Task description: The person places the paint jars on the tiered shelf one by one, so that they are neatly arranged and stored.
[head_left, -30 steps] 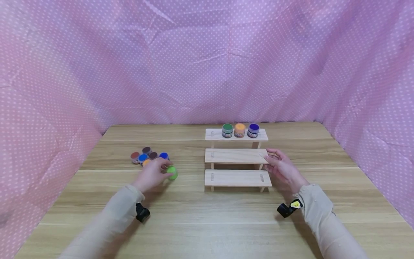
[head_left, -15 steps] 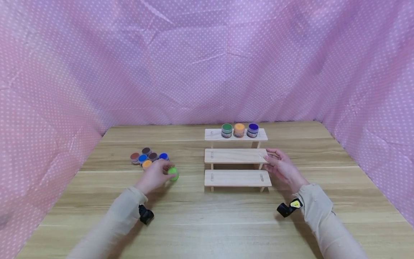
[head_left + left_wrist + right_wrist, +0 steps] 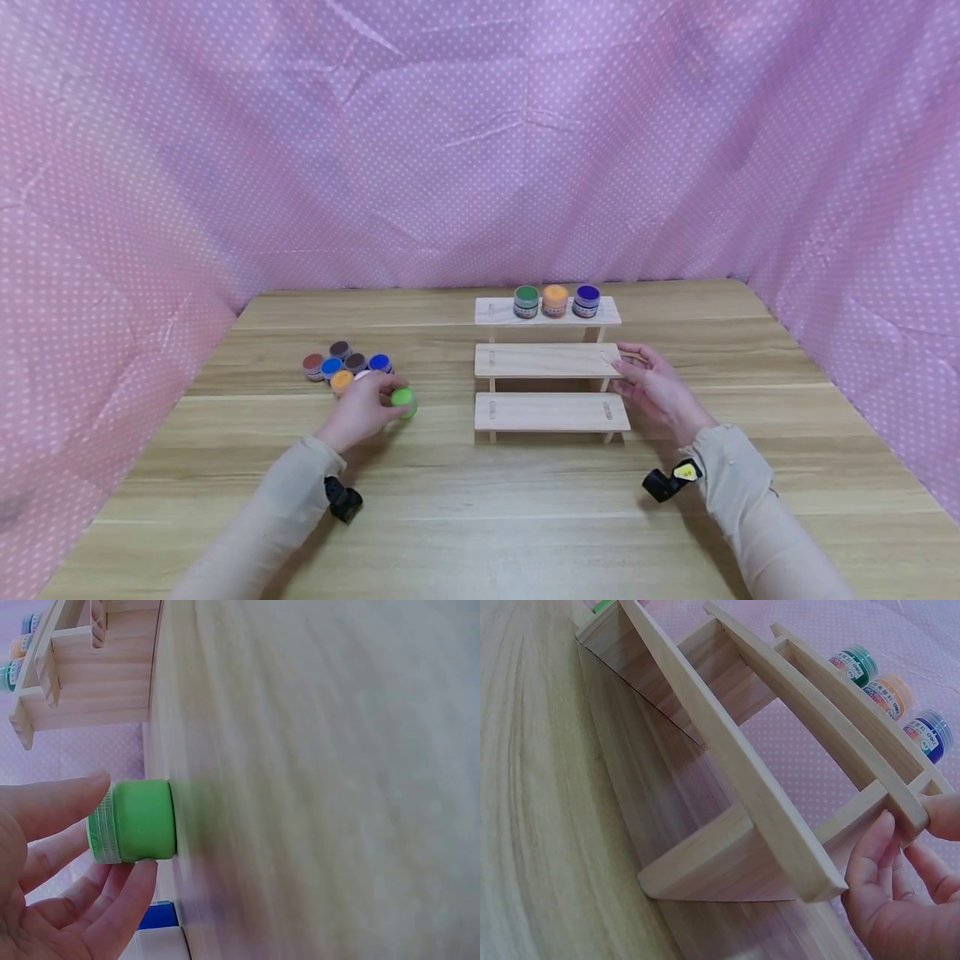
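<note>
In the head view my left hand (image 3: 362, 411) holds a light-green paint jar (image 3: 404, 402) between thumb and fingers, just right of a group of other jars. The left wrist view has the green jar (image 3: 142, 822) upright, its base right at the tabletop, thumb on one side and fingertips on the other. My right hand (image 3: 660, 398) grips the right end of the middle step of a three-tier wooden display stand (image 3: 547, 362). In the right wrist view the thumb and fingers (image 3: 871, 862) pinch that board end.
Dark green (image 3: 527, 302), orange (image 3: 555, 302) and violet (image 3: 587, 302) jars stand on the top step. Several jars cluster on the left, among them red-brown (image 3: 313, 367), orange (image 3: 342, 382) and blue (image 3: 380, 363) ones. A pink dotted cloth (image 3: 480, 167) hangs behind the table.
My left hand has shifted slightly to the right with the green jar, uncovering more of the orange jar and part of a white one. My right hand stays on the stand.
</note>
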Available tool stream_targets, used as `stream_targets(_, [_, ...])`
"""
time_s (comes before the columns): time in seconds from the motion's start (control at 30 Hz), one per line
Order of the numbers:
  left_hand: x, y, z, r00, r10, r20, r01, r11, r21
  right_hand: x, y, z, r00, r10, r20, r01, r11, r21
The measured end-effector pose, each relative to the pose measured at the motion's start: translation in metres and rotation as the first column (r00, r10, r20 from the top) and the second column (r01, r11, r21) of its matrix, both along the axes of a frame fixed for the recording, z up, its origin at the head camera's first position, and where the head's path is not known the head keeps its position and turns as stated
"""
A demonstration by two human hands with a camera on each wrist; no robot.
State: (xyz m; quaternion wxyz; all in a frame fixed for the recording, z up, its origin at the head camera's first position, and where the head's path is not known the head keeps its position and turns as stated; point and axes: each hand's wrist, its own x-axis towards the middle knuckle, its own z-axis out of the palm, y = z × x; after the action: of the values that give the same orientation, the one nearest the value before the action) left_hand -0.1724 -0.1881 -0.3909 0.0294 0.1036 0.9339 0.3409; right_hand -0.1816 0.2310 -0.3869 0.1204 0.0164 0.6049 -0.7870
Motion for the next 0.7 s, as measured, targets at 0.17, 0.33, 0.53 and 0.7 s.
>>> stream_targets(0.17, [-0.0010, -0.0008, -0.0014, 1.000, 0.001, 0.013, -0.002, 1.000, 0.023, -0.0010, 0.0006, -0.0005, 1.000, 0.002, -0.004, -0.002, 1.000, -0.007])
stream_targets(0.33, [-0.0018, -0.0011, -0.0019, 1.000, 0.001, 0.013, -0.001, 0.999, 0.033, -0.0011, 0.0010, -0.0005, 1.000, 0.004, -0.003, -0.004, 1.000, -0.011])
stream_targets(0.53, [-0.0019, -0.0012, -0.0020, 1.000, -0.004, 0.001, 0.004, 1.000, 0.030, -0.0004, 0.0009, -0.0001, 1.000, 0.008, -0.003, -0.008, 1.000, -0.003])
stream_targets(0.7, [-0.0017, -0.0007, -0.0012, 1.000, 0.011, 0.016, -0.012, 1.000, 0.023, -0.0003, -0.0004, 0.0003, 1.000, 0.005, -0.012, -0.005, 1.000, 0.001])
